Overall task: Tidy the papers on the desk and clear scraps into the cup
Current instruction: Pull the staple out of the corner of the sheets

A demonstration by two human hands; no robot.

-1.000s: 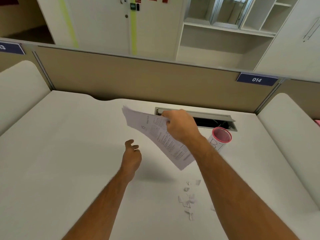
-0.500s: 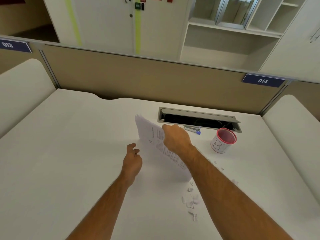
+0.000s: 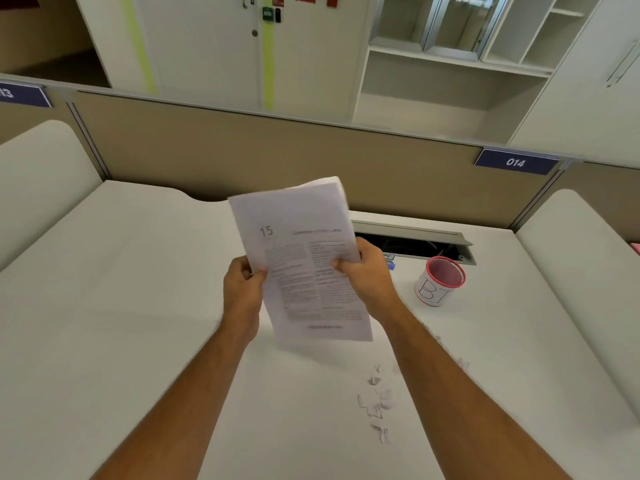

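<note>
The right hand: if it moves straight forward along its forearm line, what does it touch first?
Probably the open cable tray just beyond the right hand, though depth is unclear; the cup stands off to its right.

Location: open-plan office. Indicators: white tabletop [image 3: 138,306] enclosed by beige partition panel [image 3: 277,161], numbered workstation label "014" [image 3: 515,162], recessed cable tray [image 3: 412,242], white storage cabinets [image 3: 207,46].

White papers [image 3: 304,261] printed in black text, a "15" at the top. White scraps [image 3: 375,400] on the white desk [image 3: 121,306]. White cup [image 3: 437,285], pink rim, right. Beige partition [image 3: 242,161], navy label [image 3: 515,162] far right.
</note>
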